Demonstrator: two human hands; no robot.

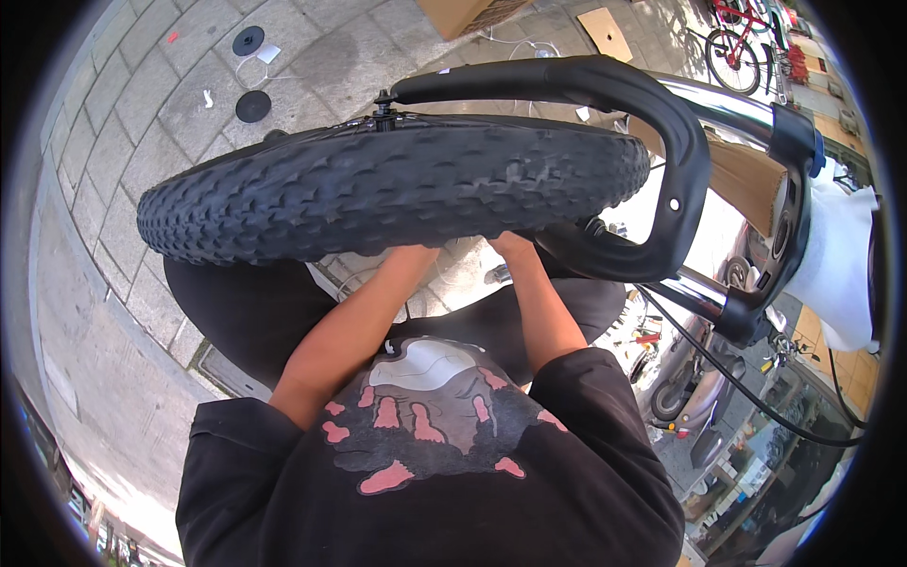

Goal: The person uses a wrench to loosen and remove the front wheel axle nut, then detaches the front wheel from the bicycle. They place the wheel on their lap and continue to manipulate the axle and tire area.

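A wide black knobby bicycle tire (pixel 378 194) on a wheel lies across the view in front of my chest. The black suspension fork (pixel 694 170) reaches around it from the right, its upper arm ending by the wheel axle (pixel 384 111). Both my forearms reach in under the tire's near side. Only the back edge of my left hand (pixel 419 253) shows beneath the tread. My right hand (pixel 508 244) sits just to its right, near the fork's lower arm. The tire hides the fingers of both hands, so what they touch cannot be seen.
Fork tubes (pixel 699 295) and a black cable (pixel 746 402) extend right, beside white foam wrapping (pixel 836 265). Two black discs (pixel 252 106) lie on the paving at far left. A cardboard box (pixel 468 14) stands beyond the wheel. Scooters (pixel 682 397) and a red bicycle (pixel 735 52) are farther right.
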